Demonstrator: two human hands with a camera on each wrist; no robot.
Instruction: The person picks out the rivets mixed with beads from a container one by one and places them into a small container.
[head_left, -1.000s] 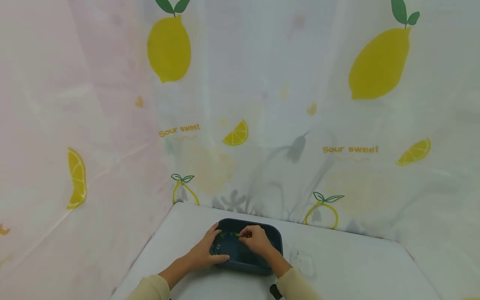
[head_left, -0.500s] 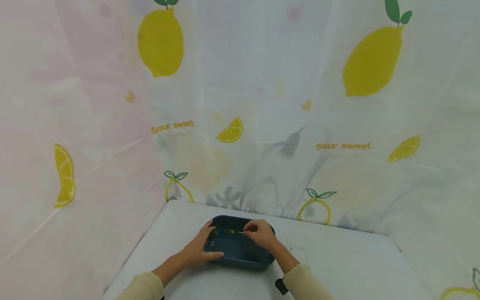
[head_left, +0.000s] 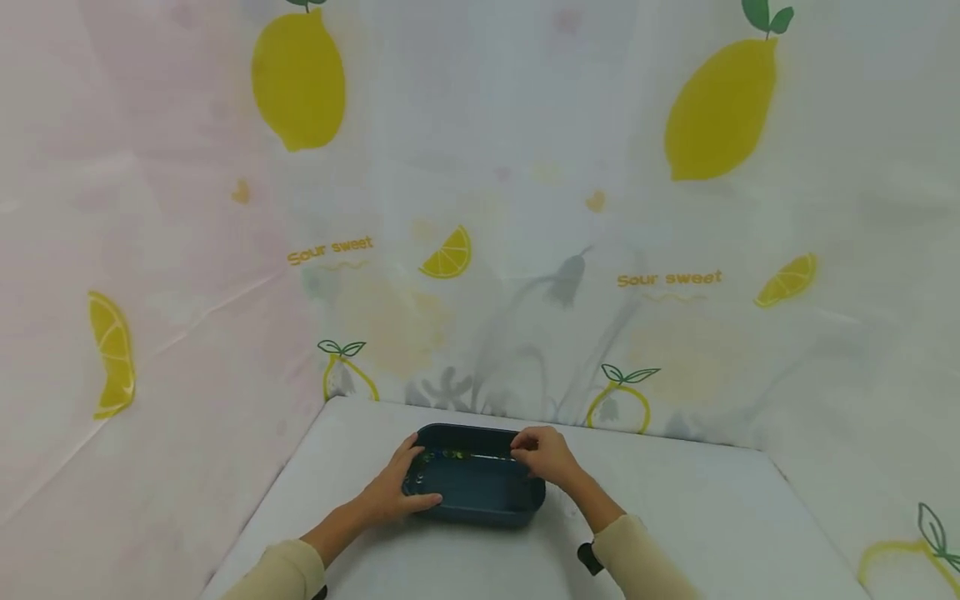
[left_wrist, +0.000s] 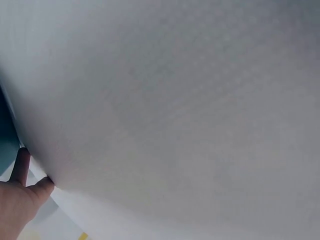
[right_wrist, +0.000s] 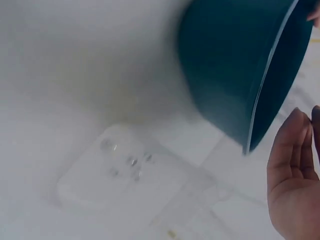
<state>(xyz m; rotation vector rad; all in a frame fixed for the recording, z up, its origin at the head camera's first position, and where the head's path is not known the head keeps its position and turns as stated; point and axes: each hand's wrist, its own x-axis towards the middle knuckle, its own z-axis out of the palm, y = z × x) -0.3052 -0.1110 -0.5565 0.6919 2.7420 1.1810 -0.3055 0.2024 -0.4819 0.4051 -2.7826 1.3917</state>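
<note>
A dark blue rounded tray (head_left: 480, 518) sits on the white table, a row of small coloured beads (head_left: 450, 455) along its far inner side. My left hand (head_left: 386, 493) holds the tray's left end, thumb at the near rim and fingers at the far left rim. In the left wrist view the same hand (left_wrist: 20, 200) shows only partly. Above the tray's far right corner, my right hand (head_left: 546, 454) pinches a thin pale string (head_left: 491, 457) that runs from the beads. The right wrist view shows this hand (right_wrist: 295, 180) beside the tray's rim; its fingertips are partly cut off.
A clear, flat, rounded piece (right_wrist: 125, 170) with several small shiny bits lies on the table to the right of the tray. Behind the table (head_left: 675, 517) hangs a white lemon-print curtain (head_left: 495, 333). A dark strap (head_left: 589, 558) sits at the right wrist.
My right hand has moved right, from over the tray's middle to its far right corner, drawing the string out straighter. The left hand stays on the tray. The head view has shifted slightly.
</note>
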